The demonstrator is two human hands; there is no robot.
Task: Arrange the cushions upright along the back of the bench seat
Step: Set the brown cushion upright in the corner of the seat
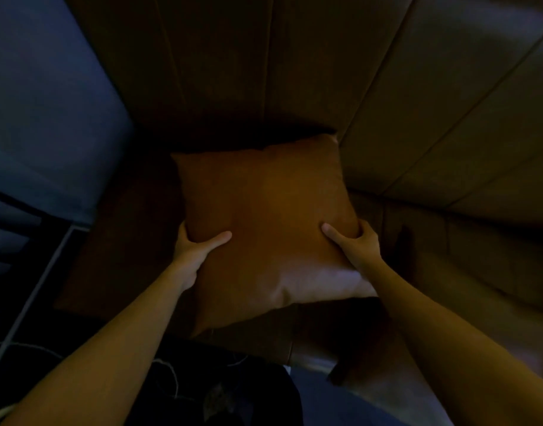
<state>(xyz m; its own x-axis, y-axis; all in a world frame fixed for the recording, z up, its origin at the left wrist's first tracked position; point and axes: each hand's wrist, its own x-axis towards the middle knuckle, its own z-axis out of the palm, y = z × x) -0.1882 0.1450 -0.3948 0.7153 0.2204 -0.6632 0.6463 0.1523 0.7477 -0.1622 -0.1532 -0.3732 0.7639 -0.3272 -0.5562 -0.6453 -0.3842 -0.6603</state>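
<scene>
An orange-brown square cushion (270, 216) fills the middle of the dim view, held over the brown bench seat (122, 241) near the corner of the padded backrest (233, 72). My left hand (196, 250) grips its left edge with the thumb on the front face. My right hand (353, 244) grips the right edge the same way. The cushion's far edge points toward the backrest; whether it touches the seat I cannot tell. No other cushion shows.
The backrest continues along the right as padded panels (448, 118). A blue-grey wall (42, 103) stands at the left, with a dark frame and pale cable (27, 302) below it. The bench's front edge (310, 358) runs near the bottom.
</scene>
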